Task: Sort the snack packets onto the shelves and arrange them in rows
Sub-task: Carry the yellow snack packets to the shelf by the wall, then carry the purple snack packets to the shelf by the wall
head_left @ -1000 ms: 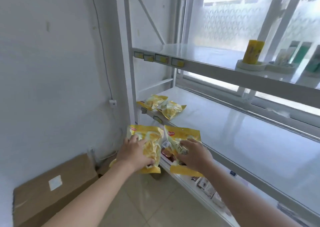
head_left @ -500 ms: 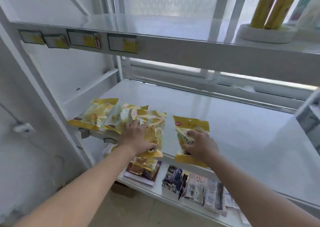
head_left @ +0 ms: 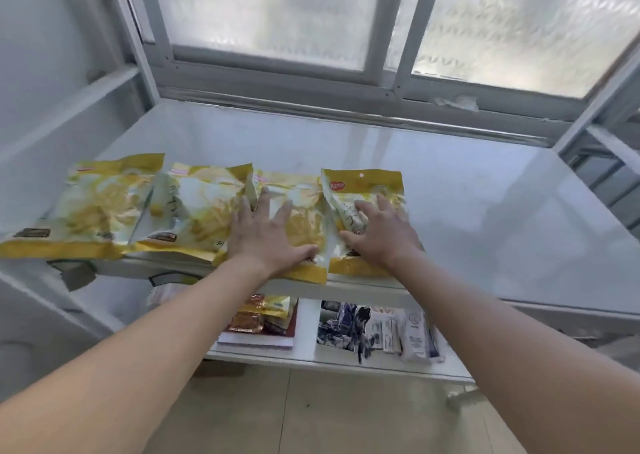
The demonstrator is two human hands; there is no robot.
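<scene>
Packet 3 (head_left: 306, 226) and packet 4 (head_left: 363, 187) now lie at the shelf (head_left: 485, 228) front. My left hand (head_left: 266, 239) and right hand (head_left: 377, 235) press them, fingers spread.

So the white glossy shelf (head_left: 450, 211) has four yellow packets in a row along its front edge: left packet (head_left: 86, 207), second packet (head_left: 194, 211), third packet (head_left: 294, 185), right packet (head_left: 363, 187). Each one overlaps its neighbour a bit at the sides, and their bottom ends stick out past the front lip. The rest of the shelf, back and right, is bare. The lower shelf (head_left: 304, 339) carries a stack (head_left: 259, 318) of red and yellow snacks on the left, with dark and white pouches (head_left: 377, 329) just right of it.
</scene>
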